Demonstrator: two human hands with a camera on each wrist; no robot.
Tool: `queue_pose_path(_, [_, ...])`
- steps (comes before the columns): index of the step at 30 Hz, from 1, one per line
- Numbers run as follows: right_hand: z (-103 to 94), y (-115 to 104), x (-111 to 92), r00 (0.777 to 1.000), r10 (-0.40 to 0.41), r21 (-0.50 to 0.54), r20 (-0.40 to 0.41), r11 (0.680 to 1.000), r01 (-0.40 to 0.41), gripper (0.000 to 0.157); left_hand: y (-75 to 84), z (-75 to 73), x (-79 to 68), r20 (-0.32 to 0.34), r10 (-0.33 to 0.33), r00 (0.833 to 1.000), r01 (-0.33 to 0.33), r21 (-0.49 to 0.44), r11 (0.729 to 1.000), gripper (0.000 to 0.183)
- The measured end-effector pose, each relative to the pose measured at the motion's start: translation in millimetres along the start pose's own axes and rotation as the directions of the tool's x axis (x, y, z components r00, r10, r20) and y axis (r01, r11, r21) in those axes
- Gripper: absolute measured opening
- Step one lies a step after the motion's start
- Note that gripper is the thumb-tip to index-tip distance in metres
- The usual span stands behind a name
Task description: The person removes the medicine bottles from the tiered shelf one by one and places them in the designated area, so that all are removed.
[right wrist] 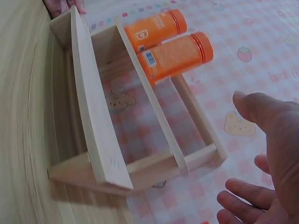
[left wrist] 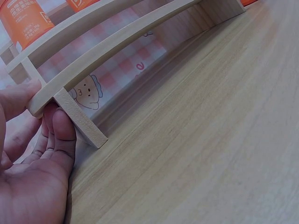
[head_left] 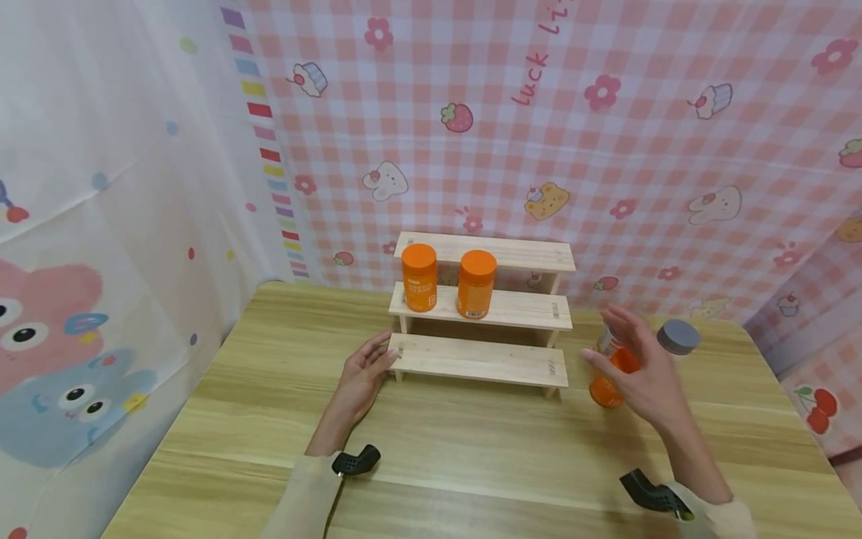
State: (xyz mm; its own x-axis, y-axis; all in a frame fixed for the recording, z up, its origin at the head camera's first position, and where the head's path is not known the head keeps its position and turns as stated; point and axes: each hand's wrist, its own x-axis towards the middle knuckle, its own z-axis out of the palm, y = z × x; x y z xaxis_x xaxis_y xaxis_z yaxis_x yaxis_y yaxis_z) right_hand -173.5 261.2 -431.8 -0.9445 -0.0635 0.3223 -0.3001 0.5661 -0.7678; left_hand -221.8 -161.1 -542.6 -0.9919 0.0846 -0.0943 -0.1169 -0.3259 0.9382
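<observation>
A three-tier wooden shelf (head_left: 480, 358) stands on the table, with two orange jars (head_left: 420, 278) (head_left: 477, 286) side by side on its middle step. My left hand (head_left: 364, 378) grips the left end of the lowest step. In the left wrist view its thumb lies on the board (left wrist: 51, 91) and its fingers curl underneath. To the right of the shelf, my right hand (head_left: 643, 374) is raised with thumb and fingers spread apart, holding nothing. Behind it, partly hidden, is another orange jar (head_left: 606, 391). The right wrist view shows the spread right hand (right wrist: 275, 158) beside the shelf.
A container with a grey lid (head_left: 679, 337) stands right of my right hand, its body mostly hidden. Another whitish container (head_left: 608, 340) shows partly behind my fingers. A pink checked cloth (head_left: 431, 150) hangs behind the shelf. The wooden table (head_left: 458, 457) extends in front.
</observation>
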Motion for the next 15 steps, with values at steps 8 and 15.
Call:
queue_pose_path(8, [16.2,-10.4,9.8,0.997,-0.042,0.063,0.062,0.997,0.038,0.082,-0.8,-0.8,1.0,0.003,-0.003,1.000,0.003,0.005,1.000,0.052])
queue_pose_path(15, [32.1,-16.1,18.0,0.994,-0.037,0.104,0.101,0.994,0.026,0.081,-0.6,-0.9,1.4,-0.003,-0.004,1.000,0.004,0.000,1.000,0.052])
